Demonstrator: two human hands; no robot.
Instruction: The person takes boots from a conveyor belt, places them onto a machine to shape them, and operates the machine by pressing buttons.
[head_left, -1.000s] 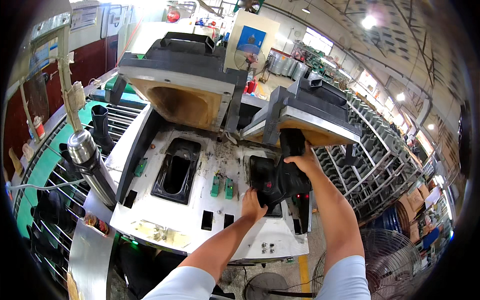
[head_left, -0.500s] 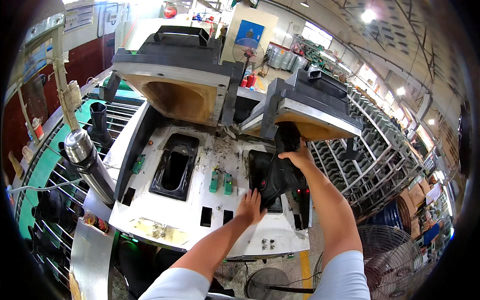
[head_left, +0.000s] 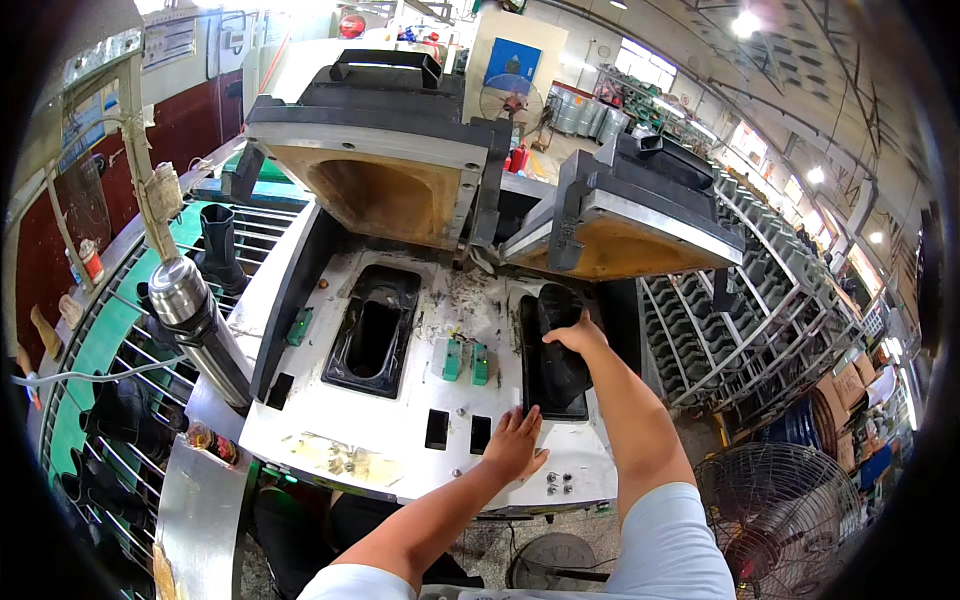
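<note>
In the right-hand opening (head_left: 528, 350) of a white machine bed (head_left: 425, 330) stands a black boot (head_left: 566, 375), its sole end up and its shaft end down in the opening. My right hand (head_left: 578, 336) grips it near the top from the right side. My left hand (head_left: 514, 447), open with fingers stretched out, lies at the lower left corner of that opening, beside the boot. Above tilts a raised dark lid (head_left: 655, 195) with a brown lining. The matching left opening (head_left: 372, 330) has a black rim and a dark hollow, under a second raised lid (head_left: 375, 150).
On the left, a steel thermos (head_left: 205, 325) and a small jar (head_left: 212, 442) stand beside a curved roller rack (head_left: 120, 330) holding several black boots. A metal rack of grey shoe forms (head_left: 740, 290) stands at the right, above a wire floor fan (head_left: 770, 510). Two green connectors (head_left: 466, 361) sit between the openings.
The boot has gone down and upright into the right opening, away from the raised lid. My left hand has come off the boot onto the machine bed. The view has shifted slightly.
</note>
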